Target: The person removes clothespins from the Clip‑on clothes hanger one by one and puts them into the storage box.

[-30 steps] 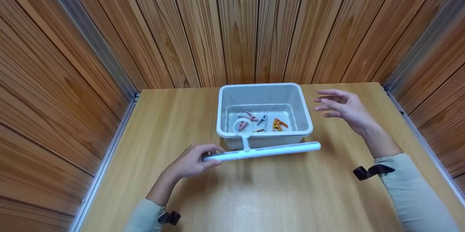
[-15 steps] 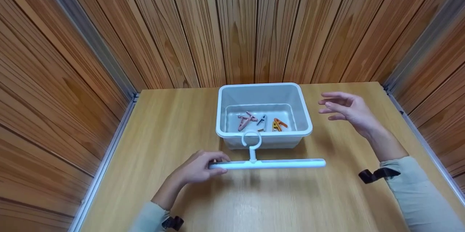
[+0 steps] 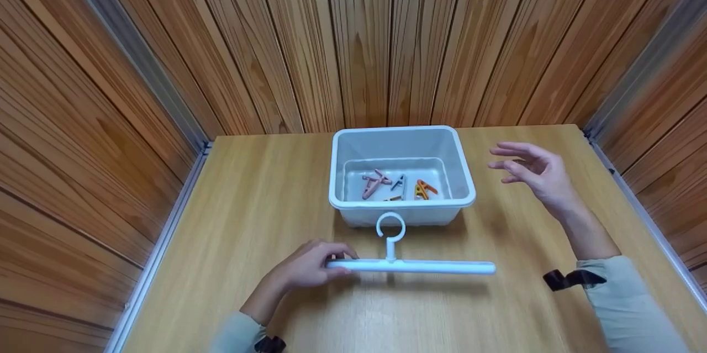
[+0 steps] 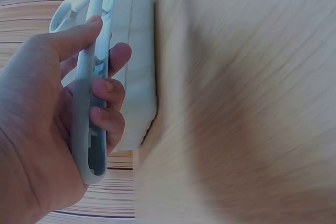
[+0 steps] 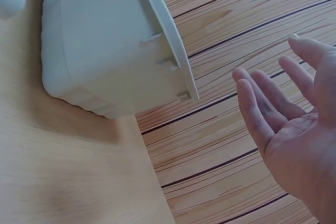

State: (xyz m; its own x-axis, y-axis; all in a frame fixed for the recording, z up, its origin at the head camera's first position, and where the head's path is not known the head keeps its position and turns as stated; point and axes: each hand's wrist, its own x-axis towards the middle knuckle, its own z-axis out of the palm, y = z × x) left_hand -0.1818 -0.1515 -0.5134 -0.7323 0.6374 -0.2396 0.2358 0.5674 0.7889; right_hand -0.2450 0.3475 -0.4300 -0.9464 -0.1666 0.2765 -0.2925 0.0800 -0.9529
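A pale blue-white hanger [image 3: 425, 267], a straight bar with a ring-shaped hook, is gripped at its left end by my left hand [image 3: 312, 265]. In the left wrist view, thumb and fingers wrap the hollow underside of the hanger [image 4: 92, 93]. It is held in front of a light grey bin [image 3: 400, 215]. Inside the bin lie pink clips [image 3: 373, 184], a grey-blue clip [image 3: 402, 186] and orange-yellow clips [image 3: 421, 189]. To the right of the bin my right hand [image 3: 536, 173] hovers with relaxed fingers and holds nothing; the right wrist view shows its palm [image 5: 299, 140] beside the bin.
The wooden table [image 3: 259, 187] carries the bin near its back edge. Wood-plank walls [image 3: 364, 43] stand behind and on both sides, with metal rails [image 3: 160, 253] along the side edges.
My left hand has brought the hanger toward me and slightly right, and its hook has moved from over the bin to in front of it. My right hand has shifted slightly right and nearer.
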